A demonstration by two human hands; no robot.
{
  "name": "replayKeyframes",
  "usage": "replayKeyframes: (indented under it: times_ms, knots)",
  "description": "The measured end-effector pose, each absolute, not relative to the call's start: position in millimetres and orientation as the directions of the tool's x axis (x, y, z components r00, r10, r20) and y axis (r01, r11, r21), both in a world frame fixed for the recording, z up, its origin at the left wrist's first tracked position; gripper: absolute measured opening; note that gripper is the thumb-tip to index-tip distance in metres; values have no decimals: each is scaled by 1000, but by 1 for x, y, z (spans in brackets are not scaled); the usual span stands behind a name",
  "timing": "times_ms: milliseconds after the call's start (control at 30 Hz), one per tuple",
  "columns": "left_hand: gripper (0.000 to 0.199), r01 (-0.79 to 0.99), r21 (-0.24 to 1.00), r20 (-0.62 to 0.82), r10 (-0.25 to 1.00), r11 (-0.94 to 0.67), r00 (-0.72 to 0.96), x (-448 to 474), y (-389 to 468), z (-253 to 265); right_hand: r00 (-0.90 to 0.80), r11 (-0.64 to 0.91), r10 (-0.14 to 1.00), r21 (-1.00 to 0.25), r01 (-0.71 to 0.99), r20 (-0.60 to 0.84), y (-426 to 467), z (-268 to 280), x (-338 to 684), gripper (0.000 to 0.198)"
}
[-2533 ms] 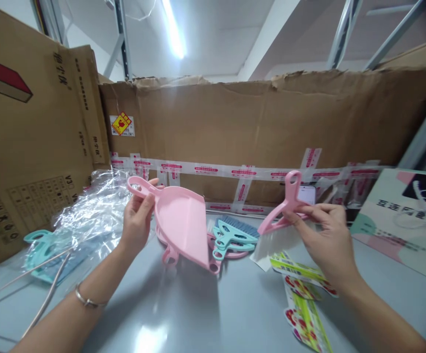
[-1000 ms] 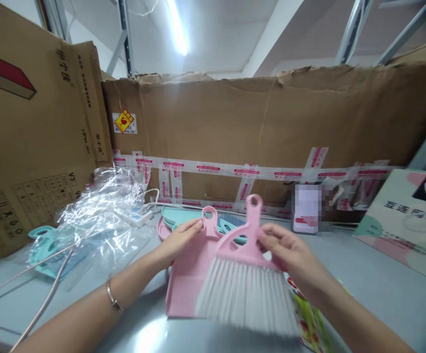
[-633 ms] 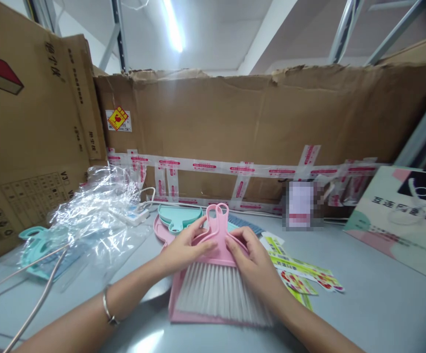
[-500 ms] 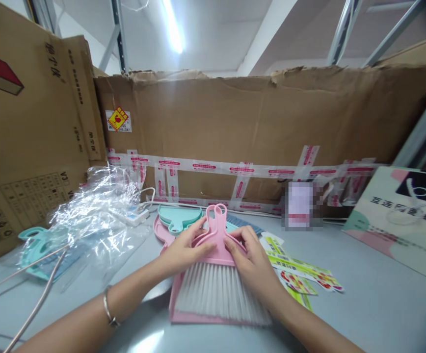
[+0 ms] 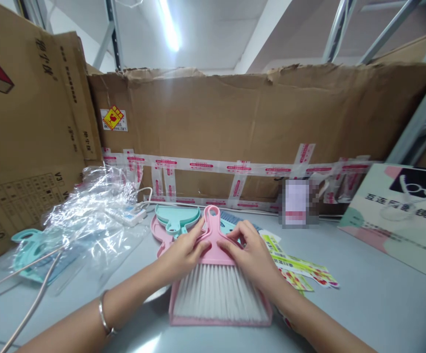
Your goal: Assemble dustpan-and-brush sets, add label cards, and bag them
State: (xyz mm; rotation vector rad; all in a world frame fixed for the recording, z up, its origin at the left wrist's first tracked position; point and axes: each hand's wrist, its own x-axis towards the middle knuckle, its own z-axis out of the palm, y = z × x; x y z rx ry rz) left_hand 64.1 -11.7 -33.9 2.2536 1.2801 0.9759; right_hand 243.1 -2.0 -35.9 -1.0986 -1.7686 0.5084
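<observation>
The left hand [image 5: 183, 252] and the right hand [image 5: 252, 255] are each pressing their grip, fingers closed, against either side of the smooth plastic handle of a pink brush [image 5: 216, 274], whose looped end is poking up between the two grips and whose white bristles are fanning out below them. The brush is lying nested in a flat pink dustpan [image 5: 172, 304] that is resting on the glossy grey tabletop [image 5: 363, 304]. Just beyond the grips teal dustpans [image 5: 178, 218] are lying stacked, to their right glossy printed cards [image 5: 301, 272] are lying scattered, and well to their left crinkled clear plastic bags [image 5: 91, 215] are sitting heaped before a taped cardboard wall [image 5: 235, 127].
</observation>
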Motion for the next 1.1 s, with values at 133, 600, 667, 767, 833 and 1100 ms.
replayKeyframes:
  times_ms: [133, 600, 667, 767, 833, 1100]
  knots:
    - [56, 641, 556, 383, 848, -529, 367, 65, -16, -28, -113, 336, 941, -922, 195, 319, 9, -36, 247, 28]
    - [36, 765, 15, 555, 642, -644, 529, 70, -19, -40, -540, -140, 841, -947, -289, 40, 8, -32, 252, 37]
    - [36, 788, -53, 522, 656, -614, 546, 71, -20, -41, -511, -138, 860, -953, -270, 20, 7, -33, 251, 41]
    - [36, 809, -106, 484, 681, -578, 549, 73, -23, -40, -461, -100, 887, -969, -226, 16, 5, -32, 248, 42]
    - [37, 818, -120, 465, 696, -563, 547, 73, -25, -40, -426, -68, 904, -979, -190, 20, 3, -30, 247, 39]
    - [42, 851, -113, 379, 769, -513, 514, 75, -27, -40, -364, -21, 931, -995, -95, 15, 1, -28, 243, 32]
